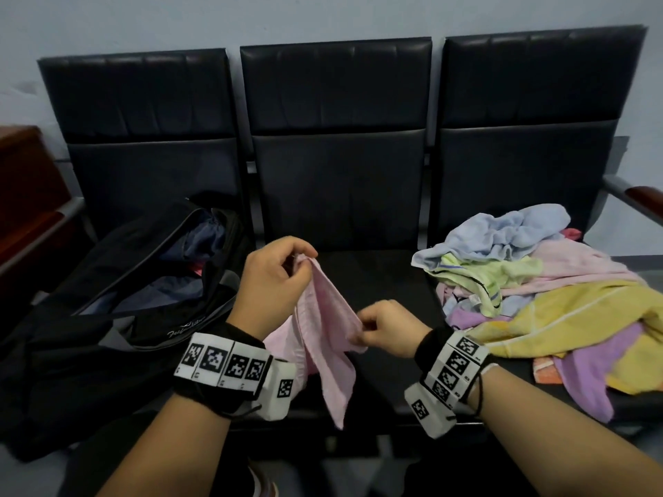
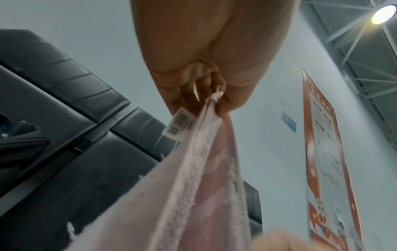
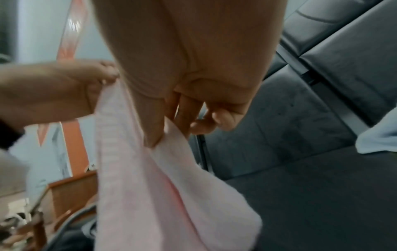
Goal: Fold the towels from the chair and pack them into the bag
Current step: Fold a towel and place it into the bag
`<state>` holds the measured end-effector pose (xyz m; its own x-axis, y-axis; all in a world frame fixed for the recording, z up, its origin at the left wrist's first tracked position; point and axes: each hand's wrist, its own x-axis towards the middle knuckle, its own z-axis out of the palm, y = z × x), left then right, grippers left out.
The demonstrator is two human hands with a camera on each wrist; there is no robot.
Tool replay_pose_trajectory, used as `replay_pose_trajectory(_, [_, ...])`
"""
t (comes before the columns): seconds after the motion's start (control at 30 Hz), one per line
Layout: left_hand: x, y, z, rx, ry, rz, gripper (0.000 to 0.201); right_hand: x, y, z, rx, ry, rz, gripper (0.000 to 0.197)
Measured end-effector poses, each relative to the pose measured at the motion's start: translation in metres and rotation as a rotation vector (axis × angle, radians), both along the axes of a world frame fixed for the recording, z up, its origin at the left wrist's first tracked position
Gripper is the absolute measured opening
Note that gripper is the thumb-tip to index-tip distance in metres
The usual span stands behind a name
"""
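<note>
On the left seat of the black chair row (image 1: 337,195), the black bag (image 1: 118,299) is sitting with its zipper open, and I am seeing dark blue cloth and a bit of pink inside it. A brown wooden cabinet (image 1: 25,181) is standing past the bag by the wall.

Over the middle seat, I am holding up a pink towel (image 1: 323,328) with both hands. My left hand (image 1: 272,278) is pinching the top corner of it between thumb and curled fingers, and a small white tag (image 2: 180,125) with a barcode is sticking out just beside my fingers (image 2: 184,95). The towel is hanging down from there in soft folds, not touching the seat as far as I can tell. My right hand (image 1: 387,328) is lower and near my left one, and it is pinching the towel's other edge between thumb and fingers (image 3: 184,112).

On the right seat, the pile of towels (image 1: 531,292) is lying all messy. A light blue one (image 1: 502,234) is sitting on top at the back, a green one is under it, and pink, yellow and purple ones are spreading toward the front edge.

On the wall, a red and white poster (image 2: 324,152) is hanging.
</note>
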<state>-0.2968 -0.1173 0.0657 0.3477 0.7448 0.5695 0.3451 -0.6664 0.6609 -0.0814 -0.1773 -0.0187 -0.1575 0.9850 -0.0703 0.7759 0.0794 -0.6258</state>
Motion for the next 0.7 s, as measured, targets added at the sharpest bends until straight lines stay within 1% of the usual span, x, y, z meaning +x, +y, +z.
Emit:
replay_pose_trajectory(0.07, [-0.003,0.001,0.006,-0.010,-0.037,0.014,0.026,0.006,0.000,-0.016,-0.058,-0.084,-0.028,0.028])
replay_pose_trajectory(0.13, [-0.007,0.003,0.013,-0.002,-0.080,0.045,0.027,0.012,-0.001,-0.027,-0.054,-0.155,-0.014,0.029])
replay_pose_trajectory(0.23, [-0.019,0.011,0.023,0.033,-0.153,0.128,0.025,0.026,-0.003,-0.033,0.063,-0.358,0.016,0.028])
replay_pose_trajectory(0.3, [-0.031,0.018,0.028,0.061,-0.167,0.169,0.021,0.037,-0.004,-0.030,0.133,-0.407,-0.013,0.030])
replay_pose_trajectory(0.37, [-0.040,0.023,0.031,0.072,-0.161,0.191,0.019,0.046,-0.003,-0.019,0.218,-0.388,-0.044,0.026])
replay_pose_trajectory(0.53, [-0.058,0.036,0.032,0.087,-0.185,0.256,0.020,0.069,0.000,0.032,0.473,-0.174,-0.196,0.008])
replay_pose_trajectory(0.6, [-0.062,0.041,0.032,0.094,-0.188,0.280,0.021,0.074,0.001,0.053,0.512,-0.147,-0.211,0.005])
replay_pose_trajectory(0.7, [-0.066,0.046,0.034,0.113,-0.163,0.308,0.022,0.077,0.003,0.074,0.509,-0.161,-0.165,0.002])
